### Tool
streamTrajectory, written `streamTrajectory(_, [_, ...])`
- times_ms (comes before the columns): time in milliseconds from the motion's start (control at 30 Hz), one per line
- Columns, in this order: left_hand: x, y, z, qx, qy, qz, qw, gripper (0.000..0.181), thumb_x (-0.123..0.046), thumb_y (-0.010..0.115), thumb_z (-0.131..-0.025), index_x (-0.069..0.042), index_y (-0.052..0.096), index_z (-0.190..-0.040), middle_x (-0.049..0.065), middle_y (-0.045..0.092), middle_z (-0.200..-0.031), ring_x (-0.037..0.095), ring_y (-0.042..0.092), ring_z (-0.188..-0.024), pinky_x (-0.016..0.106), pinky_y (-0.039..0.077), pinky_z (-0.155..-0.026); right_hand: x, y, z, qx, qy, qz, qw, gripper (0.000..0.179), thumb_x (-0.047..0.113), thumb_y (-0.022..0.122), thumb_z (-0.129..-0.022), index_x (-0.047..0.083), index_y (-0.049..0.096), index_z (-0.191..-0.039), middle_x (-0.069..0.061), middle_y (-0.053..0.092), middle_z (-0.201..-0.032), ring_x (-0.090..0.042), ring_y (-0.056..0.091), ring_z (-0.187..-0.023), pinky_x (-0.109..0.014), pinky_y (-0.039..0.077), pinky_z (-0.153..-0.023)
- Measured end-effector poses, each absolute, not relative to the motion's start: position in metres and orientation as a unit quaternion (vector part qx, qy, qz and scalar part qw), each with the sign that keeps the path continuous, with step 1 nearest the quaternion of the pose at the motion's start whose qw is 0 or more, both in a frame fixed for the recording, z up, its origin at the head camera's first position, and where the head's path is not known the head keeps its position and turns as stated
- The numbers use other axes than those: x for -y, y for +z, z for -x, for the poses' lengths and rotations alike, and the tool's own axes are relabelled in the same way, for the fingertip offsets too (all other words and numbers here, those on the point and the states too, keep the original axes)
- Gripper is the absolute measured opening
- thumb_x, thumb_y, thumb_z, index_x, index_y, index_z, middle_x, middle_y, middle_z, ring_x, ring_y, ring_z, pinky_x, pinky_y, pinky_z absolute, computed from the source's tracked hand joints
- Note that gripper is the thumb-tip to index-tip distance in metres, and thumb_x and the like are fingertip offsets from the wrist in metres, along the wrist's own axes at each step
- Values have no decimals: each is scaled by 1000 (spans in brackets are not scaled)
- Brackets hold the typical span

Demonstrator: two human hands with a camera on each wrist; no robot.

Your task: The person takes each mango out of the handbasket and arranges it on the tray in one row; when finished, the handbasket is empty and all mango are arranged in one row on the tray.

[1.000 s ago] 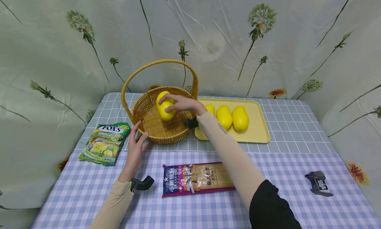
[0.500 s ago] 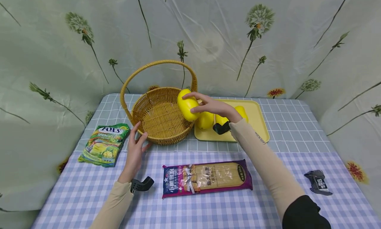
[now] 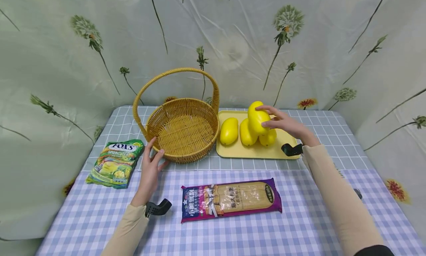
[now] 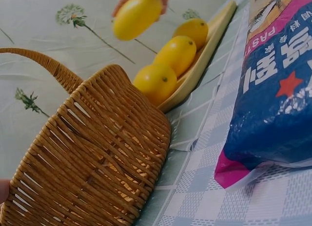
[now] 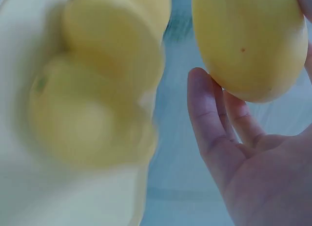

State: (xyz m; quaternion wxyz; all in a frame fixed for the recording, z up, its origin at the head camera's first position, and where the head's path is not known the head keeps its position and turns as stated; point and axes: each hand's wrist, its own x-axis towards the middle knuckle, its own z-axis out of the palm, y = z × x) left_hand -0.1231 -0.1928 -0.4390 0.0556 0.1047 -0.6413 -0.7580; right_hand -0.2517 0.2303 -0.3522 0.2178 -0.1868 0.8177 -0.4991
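Raised over the yellow tray (image 3: 283, 152), a yellow mango (image 3: 257, 118) is held between the fingers and thumb of my right hand (image 3: 287, 124). Three more mangoes, among them the leftmost mango (image 3: 229, 131), lie on the tray below; the held one overlaps two of them in the head view. In the right wrist view the fingertips touch the held mango (image 5: 248, 46) around its lower end. My left hand (image 3: 149, 174) rests against the near left side of the wicker basket (image 3: 186, 156), fingers spread at the rim. The basket has nothing inside, and its tall handle stands upright.
A green candy bag (image 3: 114, 163) lies left of the basket. In front is a long pasta packet (image 3: 231, 199). A small dark wrapped item (image 3: 358, 193) at right is mostly hidden by the right sleeve. A floral curtain (image 3: 233, 56) hangs behind the table.
My right hand has lifted the mango out of the basket and carried it right, over the tray. The left hand stays at the basket.
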Motion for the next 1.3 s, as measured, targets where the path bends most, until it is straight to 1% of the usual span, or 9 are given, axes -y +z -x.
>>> streamTrajectory(100, [193, -439, 124, 644, -756, -105, 57, 56, -13, 44, -103, -17, 21, -153, 1, 4, -158, 31, 29, -135, 52, 39, -102, -258, -359, 248, -821, -504, 156, 219, 58, 22, 58, -96, 19, 31, -147, -18, 16, -151, -42, 33, -124, -60, 30, -102])
streamTrajectory(200, [194, -441, 124, 647, -753, -105, 59, 56, -15, 46, -102, -18, 22, -152, 2, 5, -158, 31, 29, -135, 53, 39, -101, -282, -366, 244, -824, -505, 136, 220, 59, 23, 57, -97, 18, 28, -149, -22, 13, -152, -43, 29, -126, -61, 28, -102])
streamTrajectory(400, [195, -441, 123, 650, -751, -100, 63, 57, -21, 49, -102, -18, 22, -152, 1, 6, -158, 32, 30, -135, 55, 39, -100, -314, -382, 241, -833, -494, 94, 232, 63, 23, 56, -97, 13, 23, -150, -21, 0, -156, -48, 12, -135, -67, 19, -105])
streamTrajectory(500, [194, -441, 123, 649, -751, -99, 62, 57, -21, 48, -102, -18, 22, -152, 1, 5, -158, 32, 28, -135, 55, 39, -101, -323, -392, 240, -841, -478, 85, 241, 63, 23, 56, -97, 10, 22, -149, -24, -1, -154, -49, 7, -136, -68, 20, -104])
streamTrajectory(700, [194, -439, 123, 642, -757, -101, 61, 56, -16, 46, -102, -18, 21, -153, -1, 5, -158, 31, 28, -136, 54, 38, -102, -320, -401, 238, -857, -446, 97, 239, 63, 25, 57, -97, 8, 26, -149, -30, 8, -150, -48, 16, -131, -65, 31, -100])
streamTrajectory(833, [194, -439, 124, 641, -758, -102, 60, 56, -15, 45, -103, -18, 20, -153, -2, 4, -158, 31, 27, -137, 54, 38, -102, -312, -400, 238, -869, -430, 99, 225, 63, 25, 56, -97, 7, 27, -149, -30, 10, -151, -47, 24, -126, -57, 39, -94])
streamTrajectory(900, [194, -439, 124, 642, -757, -102, 59, 57, -15, 45, -102, -18, 20, -153, -2, 3, -158, 31, 27, -137, 53, 38, -102, -309, -400, 239, -874, -422, 94, 221, 63, 25, 55, -97, 6, 26, -150, -30, 9, -151, -47, 23, -127, -54, 41, -93])
streamTrajectory(1033, [194, -440, 124, 648, -753, -105, 56, 56, -17, 46, -102, -19, 21, -153, -1, 3, -158, 30, 28, -136, 52, 39, -102, -305, -401, 240, -884, -406, 82, 215, 66, 25, 55, -97, 5, 22, -151, -32, 10, -151, -49, 18, -131, -55, 40, -94])
streamTrajectory(1300, [194, -438, 124, 651, -749, -109, 56, 55, -16, 45, -103, -19, 21, -153, 0, 3, -158, 30, 29, -135, 50, 39, -102, -305, -403, 241, -892, -397, 61, 209, 71, 28, 56, -96, 6, 17, -152, -32, 8, -151, -52, 13, -133, -63, 30, -102])
